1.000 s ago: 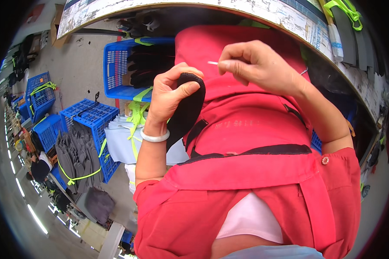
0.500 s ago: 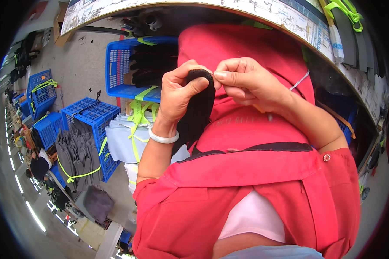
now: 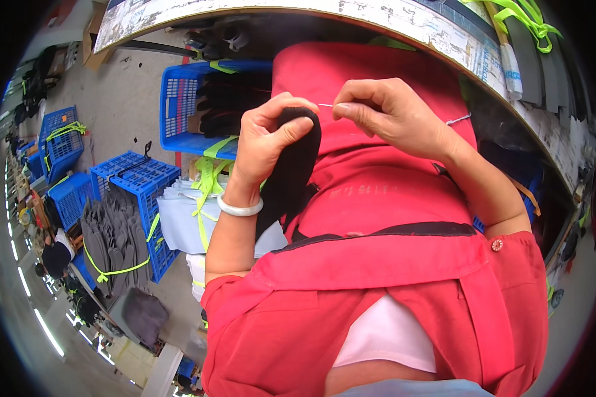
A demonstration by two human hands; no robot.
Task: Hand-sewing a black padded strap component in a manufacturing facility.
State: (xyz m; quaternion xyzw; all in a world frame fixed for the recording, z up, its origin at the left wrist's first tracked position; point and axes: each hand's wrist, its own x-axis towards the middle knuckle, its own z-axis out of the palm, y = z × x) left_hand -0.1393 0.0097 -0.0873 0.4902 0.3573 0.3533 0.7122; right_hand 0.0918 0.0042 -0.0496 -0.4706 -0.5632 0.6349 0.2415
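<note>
My left hand (image 3: pixel 263 142), with a pale bangle (image 3: pixel 240 210) at its wrist, is closed on a long black knit fabric piece (image 3: pixel 297 159). The thumb presses the fabric near its rounded top, and the rest hangs down over my red apron (image 3: pixel 377 162). To the right, my right hand (image 3: pixel 384 109) is pinched closed, thumb against forefinger. From those fingertips a thin pale needle (image 3: pixel 325 104) points left toward the fabric's top edge. Whether its tip touches the fabric I cannot tell.
Beyond my lap runs a worn white tabletop edge (image 3: pixel 298 8). A blue crate (image 3: pixel 179 109) at left holds black pieces. Below it lie pale sheets (image 3: pixel 185 221) tied with a lime strap (image 3: pixel 208 178). Farther left are a blue crate (image 3: pixel 136 169) and a grey fabric bundle (image 3: pixel 116 231).
My right hand has moved up and slightly right, away from the fabric, and the needle now shows in the gap. My left hand with the black fabric has shifted slightly left.
</note>
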